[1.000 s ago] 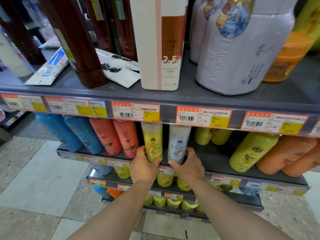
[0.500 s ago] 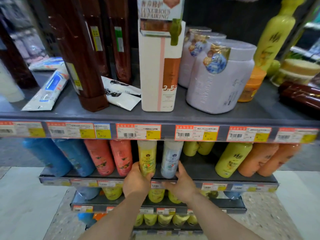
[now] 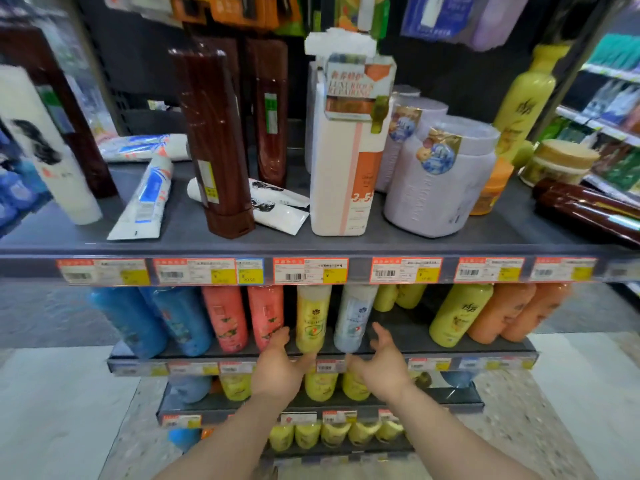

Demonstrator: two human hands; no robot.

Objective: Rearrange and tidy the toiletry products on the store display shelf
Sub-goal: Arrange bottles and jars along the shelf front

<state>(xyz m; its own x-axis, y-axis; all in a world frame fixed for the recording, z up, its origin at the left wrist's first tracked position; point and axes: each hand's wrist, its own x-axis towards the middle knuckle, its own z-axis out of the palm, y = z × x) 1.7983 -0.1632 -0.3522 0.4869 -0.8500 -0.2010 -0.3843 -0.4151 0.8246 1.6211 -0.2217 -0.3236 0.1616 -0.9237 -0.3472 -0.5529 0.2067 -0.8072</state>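
Both hands reach toward the second shelf (image 3: 450,353); the left hand (image 3: 277,370) has its fingers spread and released beside the yellow bottle (image 3: 311,318); the right hand (image 3: 382,365) (equally slack, holding nothing) flanks the pale blue bottle (image 3: 353,317); both bottles stand near the shelf's front edge.

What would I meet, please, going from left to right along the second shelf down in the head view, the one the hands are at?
Two blue bottles → two coral bottles → yellow bottle → pale blue-white bottle → yellow-green bottle → two orange bottles. The left hand and right hand hover open before the middle pair.
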